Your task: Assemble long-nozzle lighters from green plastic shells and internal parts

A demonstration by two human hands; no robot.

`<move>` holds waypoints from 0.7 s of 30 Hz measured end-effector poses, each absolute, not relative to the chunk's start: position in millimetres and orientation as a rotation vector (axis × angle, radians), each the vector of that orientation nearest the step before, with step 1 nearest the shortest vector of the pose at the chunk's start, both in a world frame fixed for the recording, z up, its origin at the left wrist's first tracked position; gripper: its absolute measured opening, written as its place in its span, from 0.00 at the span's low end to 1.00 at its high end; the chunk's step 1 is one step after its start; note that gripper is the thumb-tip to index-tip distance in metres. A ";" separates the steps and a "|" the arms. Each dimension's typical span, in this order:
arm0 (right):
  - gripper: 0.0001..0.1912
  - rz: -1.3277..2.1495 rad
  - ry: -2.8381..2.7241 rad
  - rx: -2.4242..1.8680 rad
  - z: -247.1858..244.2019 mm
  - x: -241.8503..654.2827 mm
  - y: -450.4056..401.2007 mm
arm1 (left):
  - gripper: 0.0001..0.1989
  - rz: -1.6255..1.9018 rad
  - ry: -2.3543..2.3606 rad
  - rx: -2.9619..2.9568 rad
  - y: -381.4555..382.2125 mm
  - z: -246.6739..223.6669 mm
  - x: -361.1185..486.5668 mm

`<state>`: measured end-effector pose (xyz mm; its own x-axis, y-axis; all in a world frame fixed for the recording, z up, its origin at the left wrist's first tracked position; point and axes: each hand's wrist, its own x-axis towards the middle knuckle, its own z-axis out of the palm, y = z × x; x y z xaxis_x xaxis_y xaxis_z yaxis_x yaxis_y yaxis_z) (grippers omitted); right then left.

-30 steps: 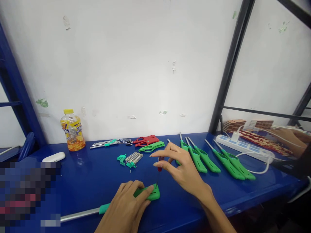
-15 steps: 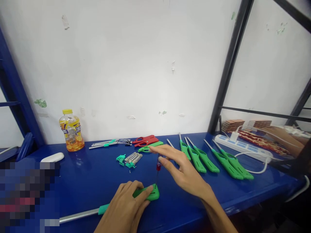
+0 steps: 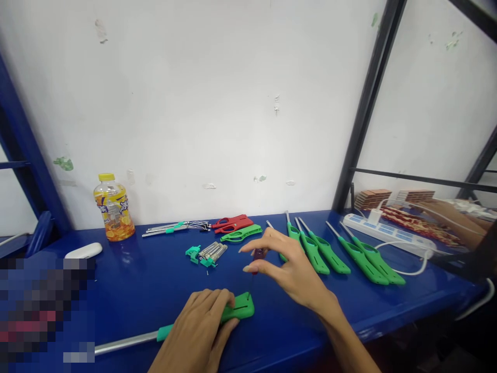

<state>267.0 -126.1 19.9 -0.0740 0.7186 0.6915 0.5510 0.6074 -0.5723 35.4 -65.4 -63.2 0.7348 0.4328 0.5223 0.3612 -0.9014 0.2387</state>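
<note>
My left hand (image 3: 202, 321) is closed over a green gas lighter (image 3: 243, 305), pressing it to the table. The lighter's silver tube (image 3: 128, 343) sticks out to the left, while its middle is hidden under my palm. A small screwdriver (image 3: 255, 265) with a dark red, see-through handle stands nearly upright, its thin shaft reaching a hole near the lighter's right end. Curled around that handle is my right hand (image 3: 287, 264), thumb and forefinger apart at their tips; part of the handle is hidden. Its tip inside the hole cannot be seen.
Several green lighters (image 3: 332, 256) lie to the right near a white power strip (image 3: 388, 235). Behind are red casings (image 3: 235, 224), a green casing (image 3: 243, 233), metal tubes (image 3: 171, 229) and small metal cylinders (image 3: 213, 251) beside teal pieces. A drink bottle (image 3: 114, 210) stands back left.
My right hand has shifted slightly down, its thumb and forefinger spreading at the screwdriver handle. My left fingers have drawn back a little, uncovering more of the lighter's end.
</note>
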 end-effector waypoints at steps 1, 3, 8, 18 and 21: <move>0.11 0.157 -1.737 -1.053 19.6 267.4 -126.1 | 0.05 0.892 0.650 2.803 -65.8 -62.9 35.6; 0.13 0.150 -1.760 -1.037 19.7 267.3 -126.6 | 0.05 0.908 0.647 2.804 -65.9 -62.6 36.2; 0.15 0.335 -1.747 -0.943 20.8 263.5 -126.0 | 0.07 0.927 0.617 2.827 -63.1 -63.0 36.8; 0.16 0.259 -1.811 -0.992 22.6 268.4 -126.9 | 0.12 0.958 0.537 2.928 -62.8 -64.4 35.4; 0.15 0.098 -1.747 -1.068 19.6 266.7 -125.9 | 0.12 0.952 0.533 2.948 -62.1 -63.9 35.7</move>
<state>266.7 -125.9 19.6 -0.0648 0.6912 0.7198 0.6067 0.5999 -0.5215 35.7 -62.1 -63.9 0.7590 0.3175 0.5684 0.3190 -0.9424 0.1006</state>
